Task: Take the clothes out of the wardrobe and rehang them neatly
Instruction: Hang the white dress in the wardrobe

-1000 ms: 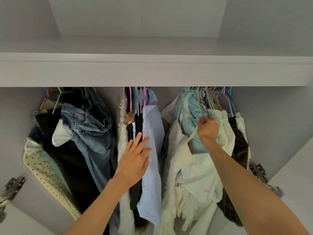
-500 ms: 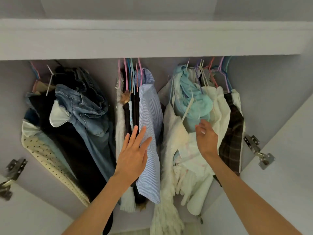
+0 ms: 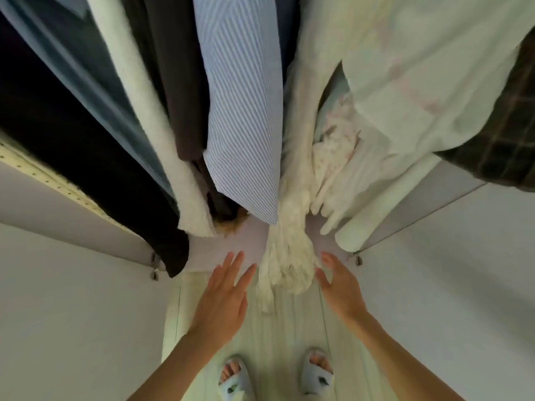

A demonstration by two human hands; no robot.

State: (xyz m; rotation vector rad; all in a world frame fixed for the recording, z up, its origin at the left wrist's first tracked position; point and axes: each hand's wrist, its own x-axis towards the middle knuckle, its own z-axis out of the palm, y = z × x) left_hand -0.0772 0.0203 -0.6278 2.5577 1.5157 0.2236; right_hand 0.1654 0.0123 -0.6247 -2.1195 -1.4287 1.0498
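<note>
**A:** Looking straight down the hanging clothes. Left hand and right hand both low, at the wardrobe's bottom edge, fingers straight and spread, gripping nothing.

**B:** Contact with anything?

**A:** They flank the fluffy cream garment, whose hem hangs lowest, past the wardrobe floor. Right fingertips sit at its edge; touching or just beside, can't tell, it's blurred. Left is near it, with a gap.

**B:** Rest of the clothes?

**A:** All hanging inside. Left to right: black garment, blue one, white fleecy one, dark grey one, blue-striped shirt, then the cream piece, pale cream top, dark plaid piece far right.

**B:** Below?

**A:** Pale striped floor, two feet in light blue slippers. White doors open either side.
</note>
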